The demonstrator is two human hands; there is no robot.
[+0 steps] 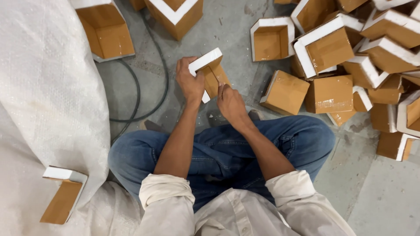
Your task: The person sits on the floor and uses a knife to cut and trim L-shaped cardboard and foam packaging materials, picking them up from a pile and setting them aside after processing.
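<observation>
Left hand (190, 83) closed around the upper edge of a corner piece (211, 74) (white foam faced with brown board), thumb and fingers wrapped over its white rim, apparently to steady it above the floor while the other hand works. Right hand (230, 103) meets the lower brown face of the same piece, fingers curled and fingertips pressed to the board; whether it pinches something small there cannot be told. The piece is held in front of the person's crossed legs in blue jeans (218, 150), clear of the concrete floor (236, 35). To the right, a loose heap of like corner pieces (350, 57) lies within reach of the right arm. To the left, a white woven sack (48, 96) rises beside the knee, with one corner piece (65, 194) resting on it and another (105, 28) near its top. A dark cable (148, 100) loops across the floor between sack and hands.
</observation>
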